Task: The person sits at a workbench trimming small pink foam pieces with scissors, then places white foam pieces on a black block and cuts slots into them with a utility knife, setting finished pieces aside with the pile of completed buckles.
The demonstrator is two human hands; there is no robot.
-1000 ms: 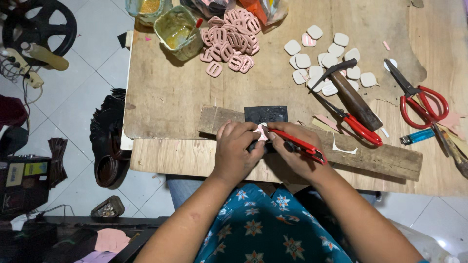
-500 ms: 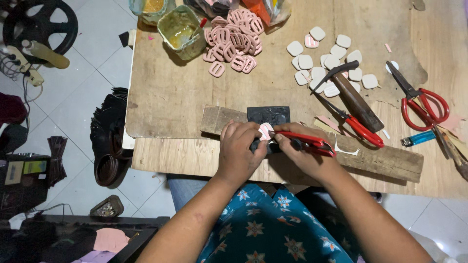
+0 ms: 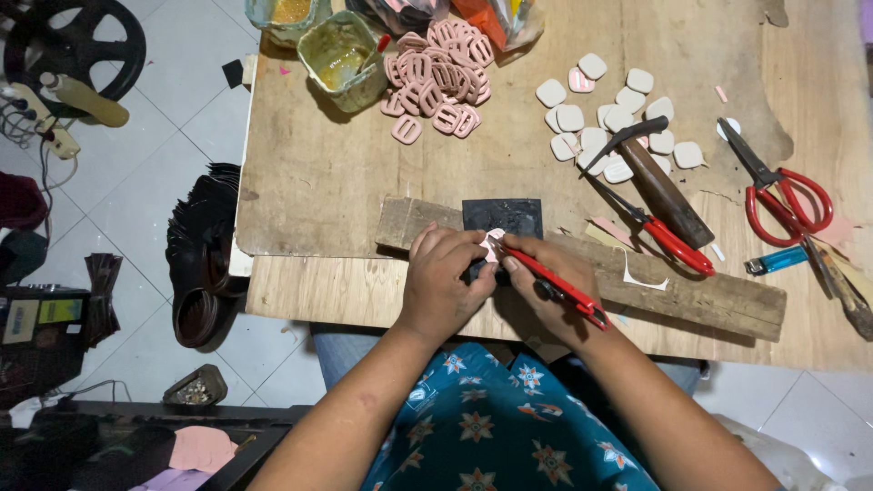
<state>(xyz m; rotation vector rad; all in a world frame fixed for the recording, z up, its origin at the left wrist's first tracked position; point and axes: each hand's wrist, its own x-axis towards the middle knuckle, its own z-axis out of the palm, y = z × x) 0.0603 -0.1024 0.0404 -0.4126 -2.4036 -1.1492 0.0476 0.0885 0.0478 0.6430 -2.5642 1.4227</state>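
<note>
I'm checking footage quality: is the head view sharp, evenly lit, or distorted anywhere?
Head view: light is soft and even, with short shadows under the left hand and right hand; no strong glare; the wooden table and pink buckle pieces look sharp; the small pink piece between the fingers is too tiny to resolve; edges bow slightly.

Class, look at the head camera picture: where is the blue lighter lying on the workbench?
The blue lighter lies near the right edge of the wooden workbench, just below the big red-handled scissors and above the right end of the wooden plank.
</note>
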